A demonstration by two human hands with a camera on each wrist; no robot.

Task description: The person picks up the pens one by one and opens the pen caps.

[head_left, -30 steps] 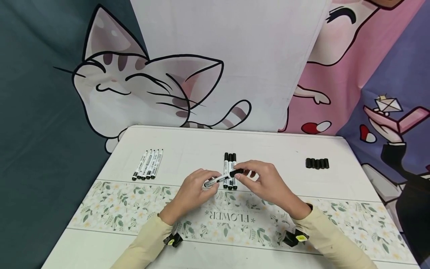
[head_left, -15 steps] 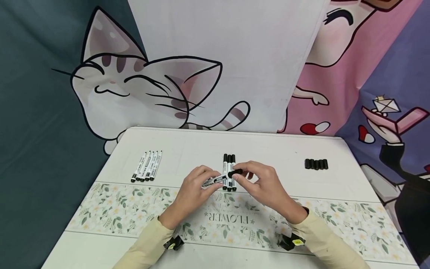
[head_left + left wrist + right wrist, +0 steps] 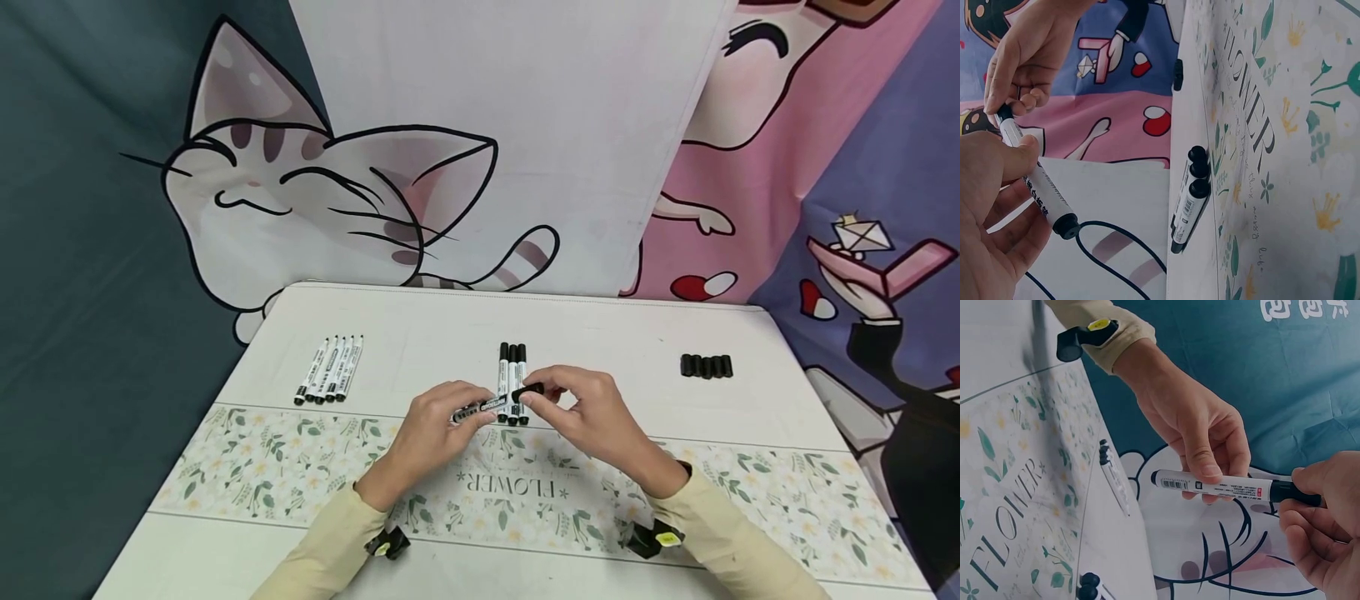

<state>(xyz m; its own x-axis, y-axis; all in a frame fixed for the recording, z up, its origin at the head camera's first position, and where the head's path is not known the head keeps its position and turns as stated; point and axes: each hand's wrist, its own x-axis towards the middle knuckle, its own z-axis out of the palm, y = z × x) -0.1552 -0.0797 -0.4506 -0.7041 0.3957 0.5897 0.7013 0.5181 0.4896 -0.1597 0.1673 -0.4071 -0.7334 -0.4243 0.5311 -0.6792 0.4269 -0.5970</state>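
Above the middle of the table, a white whiteboard marker (image 3: 1210, 484) with a black cap (image 3: 1294, 493) is held between both hands. My left hand (image 3: 438, 421) pinches its white barrel between thumb and fingers. My right hand (image 3: 592, 408) grips the black cap at the other end. Cap and barrel meet in the right wrist view; how far the cap is pushed on cannot be told. Behind and below lie three capped markers (image 3: 513, 383) side by side on the table, partly covered by the held one in the head view.
On the left of the white table (image 3: 420, 333) several uncapped markers (image 3: 330, 371) lie in a row, tips away from me. Several loose black caps (image 3: 706, 366) line up at the right. A floral band printed FLOWER (image 3: 513, 483) crosses the table; cartoon cloth hangs behind.
The held marker has turned a little in my left hand, and different print shows on its barrel. Both hands stay in nearly the same place, and the markers and caps on the table have not moved.
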